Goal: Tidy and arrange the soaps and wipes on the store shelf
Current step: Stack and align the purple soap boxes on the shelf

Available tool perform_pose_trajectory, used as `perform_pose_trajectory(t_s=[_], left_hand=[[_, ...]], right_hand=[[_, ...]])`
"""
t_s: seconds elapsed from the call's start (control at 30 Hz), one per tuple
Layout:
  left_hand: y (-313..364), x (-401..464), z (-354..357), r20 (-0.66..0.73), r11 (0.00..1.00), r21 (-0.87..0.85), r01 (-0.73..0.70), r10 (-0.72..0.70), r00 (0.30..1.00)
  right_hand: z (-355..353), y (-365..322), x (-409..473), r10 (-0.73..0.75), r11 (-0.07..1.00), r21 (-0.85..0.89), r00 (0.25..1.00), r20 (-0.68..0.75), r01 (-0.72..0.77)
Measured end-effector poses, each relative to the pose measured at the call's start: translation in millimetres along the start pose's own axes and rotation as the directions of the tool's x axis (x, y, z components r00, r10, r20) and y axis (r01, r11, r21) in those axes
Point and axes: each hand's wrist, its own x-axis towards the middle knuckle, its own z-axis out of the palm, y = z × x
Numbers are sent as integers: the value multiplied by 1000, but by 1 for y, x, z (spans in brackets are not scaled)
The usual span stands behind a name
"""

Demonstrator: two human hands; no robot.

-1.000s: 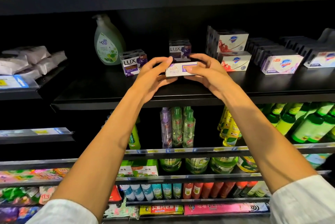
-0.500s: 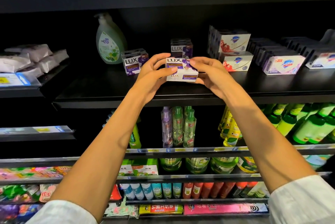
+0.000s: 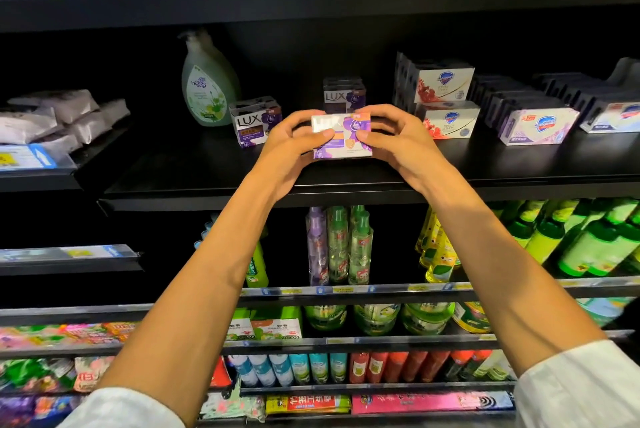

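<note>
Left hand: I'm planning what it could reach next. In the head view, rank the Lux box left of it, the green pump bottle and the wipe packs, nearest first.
1. Lux box, just left of the left hand.
2. Green pump bottle, farther back-left.
3. Wipe packs, far left.

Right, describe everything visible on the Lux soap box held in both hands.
The Lux soap box is a small rectangular carton, apparently glossy cardboard, white at the upper left and purple across the bottom and right, with a purple flower and an orange-gold emblem on its front. The lettering is washed out by glare. It stands broad face toward the camera, near the front of the black shelf. The left hand and right hand clasp its ends, thumbs on the front. Whether its base rests on the shelf is unclear.
</note>
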Motion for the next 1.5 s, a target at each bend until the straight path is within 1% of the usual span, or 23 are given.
perform_pose_trajectory(t_s=[0.23, 0.37, 0.47, 0.5, 0.57, 0.73, 0.77, 0.83, 0.93, 1.03, 1.1, 1.17, 1.27, 1.5], left_hand=[[-2, 2, -2, -22, 998, 56, 7, -6, 1000], [-4, 2, 0, -37, 991, 133, -3, 8, 999], [-2, -1, 1, -66, 984, 179, -12, 24, 998], [0, -3, 0, -78, 978, 206, -13, 30, 996], [1, -7, -3, -107, 960, 278, -15, 46, 993], [7, -23, -21, -165, 899, 436, -32, 114, 980], [8, -27, -26, -175, 880, 474, -30, 128, 976], [10, -33, -35, -181, 811, 584, -39, 178, 967], [12, -39, -47, -192, 714, 699, -44, 247, 950], [14, -41, -57, -229, 638, 770, -14, 296, 927], [15, -38, -65, -261, 608, 794, 16, 316, 912], [14, -34, -71, -308, 596, 801, 55, 332, 892], [13, -23, -78, -359, 583, 805, 105, 339, 869], [14, -3, -86, -338, 452, 882, 137, 402, 851]], right_hand=[[-1, -1, -3, -43, 998, -54, 999, 29, 45], [-3, 0, -4, -67, 994, -86, 997, 42, 70], [-2, -1, -4, -67, 991, -117, 997, 27, 69], [-2, 0, -3, -63, 989, -136, 998, 18, 65], [-2, 3, -1, -63, 968, -243, 998, 1, 61], [-4, 11, -6, -105, 827, -555, 994, -1, 87], [-4, 12, -10, -120, 782, -614, 993, 22, 108], [-4, 12, -17, -133, 681, -710, 984, 118, 178], [-2, 12, -23, -104, 585, -763, 958, 268, 276], [-3, 13, -24, -50, 528, -788, 938, 344, 317], [-4, 15, -23, -30, 482, -808, 928, 371, 339], [-5, 16, -23, -36, 461, -815, 925, 379, 352], [-6, 17, -23, -53, 474, -809, 928, 368, 348], [-7, 17, -23, -61, 496, -797, 930, 364, 344]])
